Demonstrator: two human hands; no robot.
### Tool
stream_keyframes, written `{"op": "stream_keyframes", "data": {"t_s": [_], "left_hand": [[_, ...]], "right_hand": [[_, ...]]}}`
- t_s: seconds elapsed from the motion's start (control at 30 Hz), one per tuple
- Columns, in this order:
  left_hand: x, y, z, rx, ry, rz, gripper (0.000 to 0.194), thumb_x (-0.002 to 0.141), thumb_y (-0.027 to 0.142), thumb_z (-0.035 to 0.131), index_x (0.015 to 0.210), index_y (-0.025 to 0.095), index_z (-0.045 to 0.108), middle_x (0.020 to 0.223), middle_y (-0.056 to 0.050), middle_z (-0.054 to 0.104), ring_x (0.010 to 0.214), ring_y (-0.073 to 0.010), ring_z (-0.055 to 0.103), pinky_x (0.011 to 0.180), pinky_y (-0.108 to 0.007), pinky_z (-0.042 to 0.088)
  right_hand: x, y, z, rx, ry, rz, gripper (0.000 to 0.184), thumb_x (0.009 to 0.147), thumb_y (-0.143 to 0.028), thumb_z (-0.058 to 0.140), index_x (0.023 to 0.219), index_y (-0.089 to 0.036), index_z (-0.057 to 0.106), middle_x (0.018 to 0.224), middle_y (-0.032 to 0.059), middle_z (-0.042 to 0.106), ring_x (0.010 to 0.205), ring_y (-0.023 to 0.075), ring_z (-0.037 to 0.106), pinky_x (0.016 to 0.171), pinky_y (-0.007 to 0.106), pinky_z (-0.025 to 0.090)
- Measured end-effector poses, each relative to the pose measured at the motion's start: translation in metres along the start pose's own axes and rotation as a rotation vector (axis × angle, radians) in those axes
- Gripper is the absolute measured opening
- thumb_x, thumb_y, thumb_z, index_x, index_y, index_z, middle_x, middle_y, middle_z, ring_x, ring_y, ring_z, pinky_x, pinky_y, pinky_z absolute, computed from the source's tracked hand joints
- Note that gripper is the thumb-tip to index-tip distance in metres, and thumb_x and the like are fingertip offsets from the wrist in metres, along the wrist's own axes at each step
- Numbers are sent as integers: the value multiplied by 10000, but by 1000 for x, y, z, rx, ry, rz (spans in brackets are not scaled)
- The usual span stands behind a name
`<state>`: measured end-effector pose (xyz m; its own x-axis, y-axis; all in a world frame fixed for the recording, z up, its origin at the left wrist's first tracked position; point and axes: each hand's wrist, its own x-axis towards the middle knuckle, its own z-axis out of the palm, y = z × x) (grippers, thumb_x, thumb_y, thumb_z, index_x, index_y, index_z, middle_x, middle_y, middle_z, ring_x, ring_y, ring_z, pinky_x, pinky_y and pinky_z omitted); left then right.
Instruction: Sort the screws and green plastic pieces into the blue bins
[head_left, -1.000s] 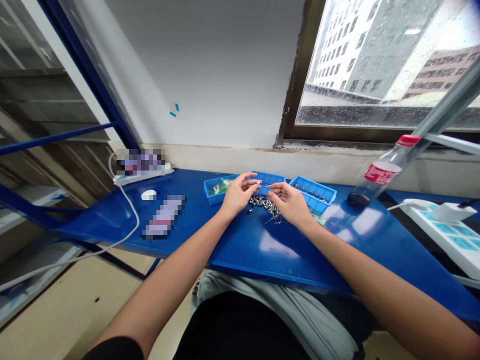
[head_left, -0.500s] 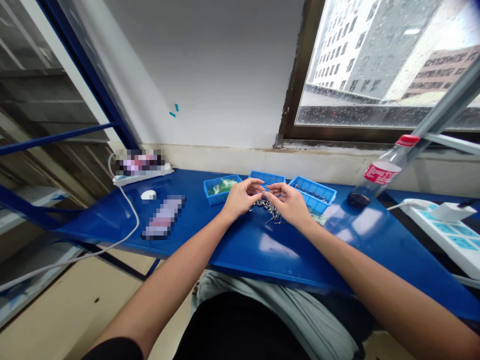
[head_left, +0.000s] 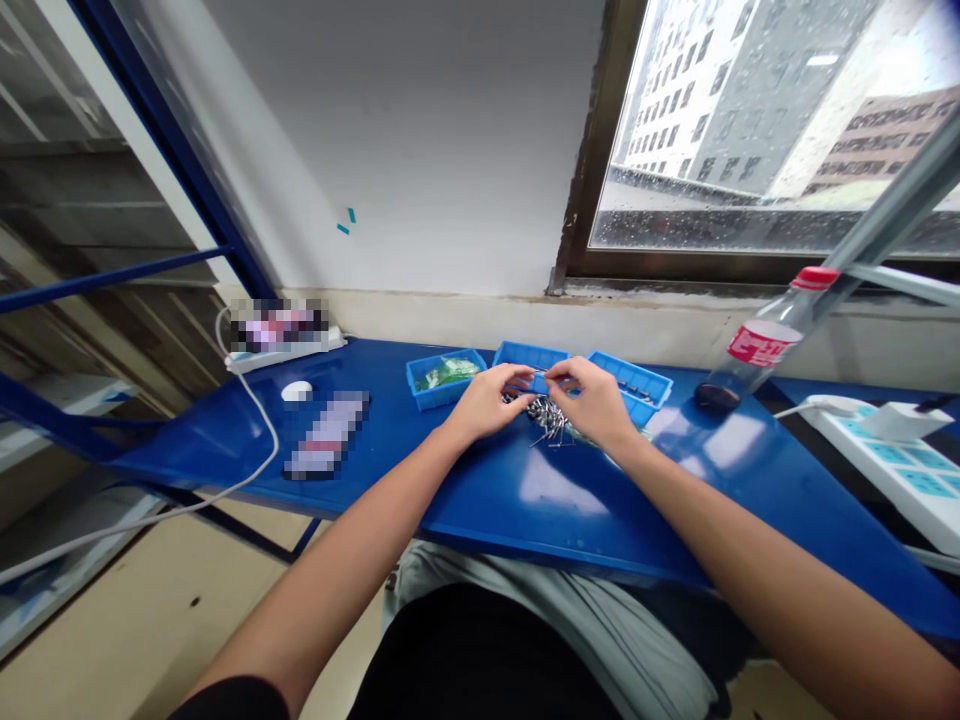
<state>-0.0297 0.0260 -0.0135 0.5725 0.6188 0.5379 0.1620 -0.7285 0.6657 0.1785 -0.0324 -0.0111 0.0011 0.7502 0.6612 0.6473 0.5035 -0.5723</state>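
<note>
Above the blue table, my left hand (head_left: 489, 400) is curled, its fingertips close together around something too small to name. Facing it, my right hand (head_left: 594, 402) is pinched, thumb against fingers, and what it holds is also too small to make out. A narrow gap separates the fingertips of the two hands. Just below them lies a pile of small shiny metal pieces with thin shafts (head_left: 553, 420), partly covered by the hands. Behind my fingers stands a blue bin (head_left: 529, 352), its inside mostly hidden.
Left of the pile, another blue bin (head_left: 431, 405) holds green-tinted plastic packets. A third bin (head_left: 646, 412) at right contains dark metal pieces. A bottle (head_left: 765, 345) leans right. A phone-like pixelated object (head_left: 328, 435), white round item (head_left: 298, 390) and power strip (head_left: 877, 460) are also there.
My right hand has shifted slightly right, away from the left hand, and the gap between them has widened. The middle bin sits slightly further left, and more of the metal pile shows.
</note>
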Motion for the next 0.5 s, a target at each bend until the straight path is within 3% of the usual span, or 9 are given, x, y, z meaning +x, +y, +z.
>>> {"op": "stream_keyframes", "data": {"t_s": [0.13, 0.27, 0.5], "left_hand": [[-2, 1, -2, 262, -142, 97, 329, 916, 267, 753, 1234, 183, 749, 1273, -137, 758, 1212, -304, 705, 1106, -477, 550], [-3, -4, 0, 324, -218, 63, 352, 913, 261, 749, 1257, 193, 764, 1262, -120, 779, 1179, -300, 724, 1078, -443, 555], [-1, -9, -1, 353, -239, 83, 217, 908, 214, 725, 1096, 209, 833, 1165, -101, 811, 1087, -277, 751, 1016, -405, 569]], "right_hand": [[7, 17, -22, -389, 78, -125, 218, 1032, -249, 503, 1068, -219, 716, 1072, 144, 725, 1040, 324, 647, 932, 473, 531], [10, 36, -34, -672, 118, -104, 244, 1016, -254, 502, 1061, -177, 730, 1027, 186, 708, 1037, 376, 570, 880, 511, 482], [5, 30, -19, -629, 20, -161, 249, 1027, -317, 528, 1100, -180, 723, 1065, 181, 711, 1063, 376, 556, 906, 520, 474]]}}
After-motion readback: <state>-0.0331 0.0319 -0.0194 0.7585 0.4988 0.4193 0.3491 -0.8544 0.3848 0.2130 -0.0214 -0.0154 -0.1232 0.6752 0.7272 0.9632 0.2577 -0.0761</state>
